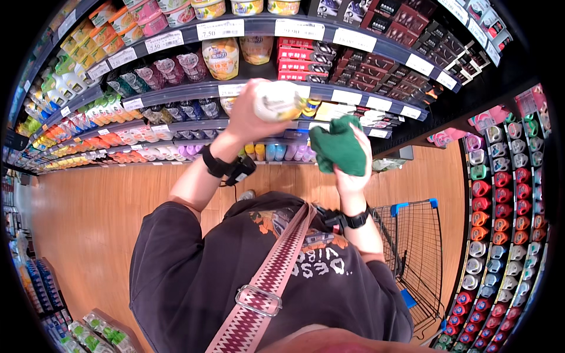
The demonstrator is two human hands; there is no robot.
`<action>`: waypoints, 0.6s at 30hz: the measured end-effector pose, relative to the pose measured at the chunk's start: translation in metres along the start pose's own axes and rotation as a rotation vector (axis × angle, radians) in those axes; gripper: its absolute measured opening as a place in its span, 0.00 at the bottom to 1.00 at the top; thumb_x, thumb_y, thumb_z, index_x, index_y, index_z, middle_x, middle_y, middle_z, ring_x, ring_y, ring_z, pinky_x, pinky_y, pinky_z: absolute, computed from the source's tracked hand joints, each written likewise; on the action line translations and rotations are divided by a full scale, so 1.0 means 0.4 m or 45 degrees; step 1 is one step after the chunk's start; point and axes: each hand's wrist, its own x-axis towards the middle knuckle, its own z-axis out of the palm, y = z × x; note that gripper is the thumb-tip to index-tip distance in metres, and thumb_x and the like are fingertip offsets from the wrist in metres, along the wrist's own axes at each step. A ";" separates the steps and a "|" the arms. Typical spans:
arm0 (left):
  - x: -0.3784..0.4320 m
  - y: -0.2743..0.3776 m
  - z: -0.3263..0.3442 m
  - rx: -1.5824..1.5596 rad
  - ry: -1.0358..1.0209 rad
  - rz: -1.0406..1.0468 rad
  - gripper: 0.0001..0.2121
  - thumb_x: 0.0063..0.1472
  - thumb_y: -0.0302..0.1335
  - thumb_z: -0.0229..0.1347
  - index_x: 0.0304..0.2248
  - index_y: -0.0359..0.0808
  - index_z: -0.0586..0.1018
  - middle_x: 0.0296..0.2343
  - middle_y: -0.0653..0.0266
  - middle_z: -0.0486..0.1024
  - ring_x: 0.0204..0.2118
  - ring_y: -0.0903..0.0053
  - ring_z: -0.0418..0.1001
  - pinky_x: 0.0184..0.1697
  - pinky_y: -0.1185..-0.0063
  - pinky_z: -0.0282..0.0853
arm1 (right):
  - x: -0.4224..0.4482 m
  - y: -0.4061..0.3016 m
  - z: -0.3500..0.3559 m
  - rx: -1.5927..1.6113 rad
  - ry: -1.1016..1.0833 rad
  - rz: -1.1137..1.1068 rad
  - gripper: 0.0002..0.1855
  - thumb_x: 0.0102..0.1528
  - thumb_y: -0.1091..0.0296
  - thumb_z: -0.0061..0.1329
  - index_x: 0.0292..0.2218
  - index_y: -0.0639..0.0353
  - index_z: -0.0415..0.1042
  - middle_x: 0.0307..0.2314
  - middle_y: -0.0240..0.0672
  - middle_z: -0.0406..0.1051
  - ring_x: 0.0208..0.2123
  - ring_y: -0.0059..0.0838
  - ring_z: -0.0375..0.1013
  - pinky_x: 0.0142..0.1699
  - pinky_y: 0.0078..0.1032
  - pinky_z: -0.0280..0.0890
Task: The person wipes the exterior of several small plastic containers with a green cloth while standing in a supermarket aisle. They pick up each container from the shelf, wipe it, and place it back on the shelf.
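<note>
My left hand (244,112) grips a white tub with a yellow printed wrap (278,100), raised in front of the shelf and somewhat blurred. In my right hand (363,152) is a bunched green cloth (340,145), a little lower and to the right of the tub. The two things are apart. Just beyond the tub, a white and orange air freshener pack (220,59) stands on a shelf, with a similar yellowish pack (256,49) beside it. Stacked red shoe polish boxes (302,61) lie to the right of these packs.
Curved shelf edges (176,90) with price tags run across the front. A wire shopping cart with blue corners (417,247) stands at my right. Farther right, a shelf holds rows of capped bottles (501,198). Wood-look floor (97,220) lies around me.
</note>
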 end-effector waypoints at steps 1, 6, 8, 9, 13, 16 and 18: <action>-0.021 0.013 0.011 -0.024 -0.039 0.083 0.30 0.30 0.34 0.66 0.36 0.32 0.68 0.32 0.60 0.68 0.37 0.69 0.67 0.40 0.75 0.63 | 0.035 -0.042 0.022 -0.062 -0.064 -0.064 0.27 0.40 0.58 0.54 0.41 0.59 0.64 0.43 0.47 0.61 0.45 0.45 0.61 0.51 0.38 0.54; -0.102 0.077 0.079 -0.180 -0.161 -0.135 0.25 0.34 0.38 0.61 0.34 0.36 0.70 0.31 0.60 0.67 0.36 0.64 0.65 0.39 0.74 0.61 | 0.098 -0.118 0.088 -0.311 -0.477 -0.223 0.26 0.33 0.70 0.54 0.38 0.58 0.67 0.40 0.44 0.64 0.43 0.48 0.63 0.48 0.40 0.57; -0.128 0.085 0.083 -0.190 -0.239 -0.138 0.26 0.35 0.38 0.61 0.36 0.37 0.69 0.32 0.60 0.67 0.37 0.64 0.65 0.40 0.74 0.61 | 0.091 -0.125 0.094 -0.307 -0.539 -0.166 0.26 0.32 0.73 0.52 0.38 0.60 0.66 0.40 0.44 0.65 0.42 0.47 0.64 0.48 0.36 0.58; -0.137 0.099 0.081 -0.200 -0.282 -0.140 0.26 0.35 0.37 0.61 0.36 0.38 0.68 0.33 0.59 0.67 0.38 0.65 0.65 0.40 0.74 0.61 | 0.086 -0.123 0.094 -0.262 -0.535 -0.116 0.25 0.32 0.74 0.52 0.38 0.60 0.67 0.39 0.43 0.65 0.42 0.45 0.65 0.47 0.34 0.59; -0.161 0.149 0.083 -0.140 -0.273 -0.316 0.27 0.35 0.35 0.62 0.38 0.38 0.68 0.33 0.58 0.67 0.37 0.63 0.66 0.39 0.72 0.63 | 0.075 -0.100 0.079 -0.063 -0.490 0.269 0.18 0.39 0.72 0.51 0.36 0.63 0.68 0.33 0.38 0.69 0.35 0.31 0.69 0.41 0.26 0.63; -0.171 0.193 0.073 -0.053 -0.282 -0.261 0.27 0.31 0.32 0.63 0.35 0.36 0.69 0.31 0.57 0.67 0.34 0.62 0.67 0.37 0.72 0.65 | 0.076 -0.073 0.044 0.668 -0.416 1.066 0.14 0.47 0.72 0.49 0.37 0.65 0.68 0.26 0.31 0.70 0.27 0.17 0.69 0.33 0.16 0.65; -0.180 0.203 0.068 -0.121 -0.267 -0.291 0.28 0.28 0.31 0.64 0.35 0.36 0.69 0.30 0.59 0.67 0.34 0.64 0.68 0.37 0.74 0.65 | 0.082 -0.074 0.022 0.901 -0.401 1.310 0.14 0.47 0.70 0.48 0.37 0.66 0.68 0.27 0.33 0.70 0.26 0.21 0.70 0.32 0.18 0.66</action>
